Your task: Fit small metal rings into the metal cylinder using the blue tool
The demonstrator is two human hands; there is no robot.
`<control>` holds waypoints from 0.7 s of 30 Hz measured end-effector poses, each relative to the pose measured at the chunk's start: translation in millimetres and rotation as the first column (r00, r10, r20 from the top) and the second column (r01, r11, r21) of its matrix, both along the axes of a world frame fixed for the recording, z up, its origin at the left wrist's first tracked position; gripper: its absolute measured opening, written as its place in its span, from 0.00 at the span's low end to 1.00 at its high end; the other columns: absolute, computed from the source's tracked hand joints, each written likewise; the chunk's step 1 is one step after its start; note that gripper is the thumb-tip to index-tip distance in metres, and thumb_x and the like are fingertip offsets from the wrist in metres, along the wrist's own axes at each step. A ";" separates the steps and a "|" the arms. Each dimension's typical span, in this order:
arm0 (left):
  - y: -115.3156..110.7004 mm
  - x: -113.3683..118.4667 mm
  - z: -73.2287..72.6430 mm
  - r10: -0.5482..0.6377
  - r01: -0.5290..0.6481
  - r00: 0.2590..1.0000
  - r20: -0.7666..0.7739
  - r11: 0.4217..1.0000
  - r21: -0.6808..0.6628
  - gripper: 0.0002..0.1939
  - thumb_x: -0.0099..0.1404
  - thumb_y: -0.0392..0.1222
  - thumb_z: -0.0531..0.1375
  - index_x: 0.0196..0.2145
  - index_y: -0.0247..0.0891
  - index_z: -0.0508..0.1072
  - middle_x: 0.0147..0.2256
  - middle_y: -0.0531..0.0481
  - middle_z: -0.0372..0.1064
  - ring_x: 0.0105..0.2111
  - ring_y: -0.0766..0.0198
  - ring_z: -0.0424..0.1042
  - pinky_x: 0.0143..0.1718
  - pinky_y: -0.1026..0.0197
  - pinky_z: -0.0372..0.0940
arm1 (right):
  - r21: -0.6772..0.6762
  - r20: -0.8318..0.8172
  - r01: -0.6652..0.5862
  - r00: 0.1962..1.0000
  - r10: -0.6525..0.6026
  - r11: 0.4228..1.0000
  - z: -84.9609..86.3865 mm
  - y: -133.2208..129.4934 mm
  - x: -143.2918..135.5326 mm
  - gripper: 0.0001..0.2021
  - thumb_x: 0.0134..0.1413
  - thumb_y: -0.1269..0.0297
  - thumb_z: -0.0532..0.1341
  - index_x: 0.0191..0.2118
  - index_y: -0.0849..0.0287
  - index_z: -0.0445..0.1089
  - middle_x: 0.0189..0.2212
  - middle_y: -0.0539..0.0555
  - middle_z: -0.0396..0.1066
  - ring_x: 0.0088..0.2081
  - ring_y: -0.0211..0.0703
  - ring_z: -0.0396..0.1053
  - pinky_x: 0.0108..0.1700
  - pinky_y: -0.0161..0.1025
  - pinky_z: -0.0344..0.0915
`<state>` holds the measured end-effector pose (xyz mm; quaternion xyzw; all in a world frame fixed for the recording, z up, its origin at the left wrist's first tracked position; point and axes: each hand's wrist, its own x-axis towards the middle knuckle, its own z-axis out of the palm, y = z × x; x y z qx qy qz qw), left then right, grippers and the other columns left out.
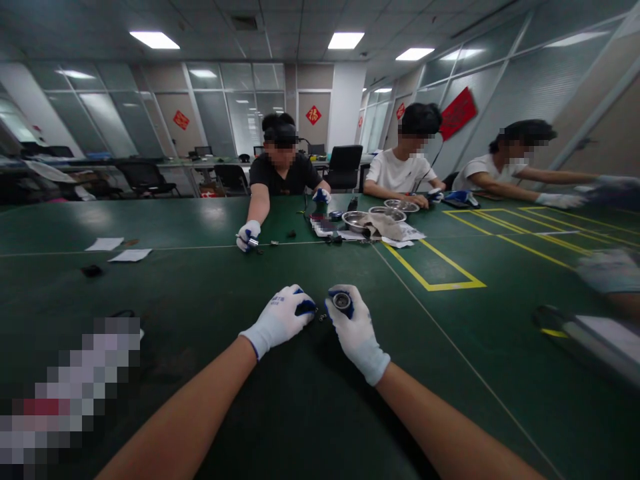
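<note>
My right hand (353,327), in a white glove with blue fingers, is wrapped around a dark cylindrical part (342,302). The part's round, hollow end with a lighter ring faces up. Just to the left, my left hand (285,313), gloved the same way, rests low over the green table (215,400). Its fingertips are drawn together, and whatever they pinch is too small or hidden to name. Several tiny metal pieces (322,317) lie on the tabletop between my two hands, right beside the left fingertips.
Across the table, a person in black (285,170) holds a small metal piece. Metal bowls (356,221) and a cloth (387,227) stand ahead. Two people in white sit at right; a blurred gloved hand (610,270) is nearer. Papers (130,255) and a black piece (92,271) lie left.
</note>
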<state>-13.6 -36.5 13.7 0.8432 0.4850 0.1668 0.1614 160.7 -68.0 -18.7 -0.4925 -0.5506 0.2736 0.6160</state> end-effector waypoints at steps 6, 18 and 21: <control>-5.4 -2.0 4.3 0.037 -0.020 0.966 0.257 0.997 -0.071 0.09 0.68 0.37 0.60 0.45 0.39 0.77 0.46 0.45 0.77 0.48 0.55 0.75 0.55 0.51 0.70 | 0.036 0.119 -0.094 0.989 0.089 0.995 0.6 -3.7 2.1 0.06 0.54 0.64 0.61 0.39 0.54 0.69 0.35 0.54 0.73 0.37 0.48 0.72 0.40 0.44 0.70; -31.8 15.1 56.7 -0.158 0.160 0.886 0.435 0.987 0.034 0.06 0.67 0.35 0.64 0.41 0.39 0.81 0.43 0.47 0.76 0.45 0.58 0.76 0.51 0.55 0.72 | 0.043 0.161 -0.196 0.969 0.187 0.980 9.8 -5.0 -2.3 0.04 0.51 0.66 0.59 0.33 0.54 0.62 0.26 0.47 0.65 0.27 0.40 0.64 0.28 0.37 0.60; -32.6 15.9 60.5 -0.194 0.188 0.911 0.363 0.981 0.051 0.04 0.67 0.35 0.65 0.38 0.38 0.82 0.43 0.47 0.73 0.44 0.59 0.75 0.49 0.56 0.72 | 0.064 0.190 -0.221 0.960 0.205 0.973 13.3 -7.4 -2.1 0.05 0.49 0.69 0.59 0.32 0.54 0.61 0.26 0.46 0.64 0.27 0.40 0.63 0.29 0.37 0.59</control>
